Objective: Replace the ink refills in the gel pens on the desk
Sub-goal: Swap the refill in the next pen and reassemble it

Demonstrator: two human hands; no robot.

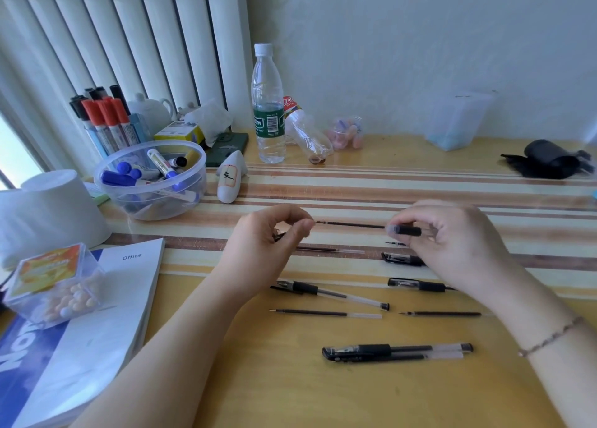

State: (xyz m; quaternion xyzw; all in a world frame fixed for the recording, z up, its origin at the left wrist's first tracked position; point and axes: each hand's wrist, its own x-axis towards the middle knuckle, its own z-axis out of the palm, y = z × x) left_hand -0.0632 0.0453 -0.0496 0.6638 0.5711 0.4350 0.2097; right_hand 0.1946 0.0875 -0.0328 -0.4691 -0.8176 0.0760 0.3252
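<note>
Left hand point(274, 234) pinches thin, light, bendy refill point(350, 224) by tip; right hand point(452, 237) grips pen barrel point(405, 230) w/ fingertips.

Both bare forearms reach in from the bottom of the frame toward its middle. The left hand point(271, 234) is curled, thumb and forefinger pinched together. The right hand point(452, 237) sits at the same height, its fingers point(420, 214) curled in a closed grip, knuckles up.
</note>
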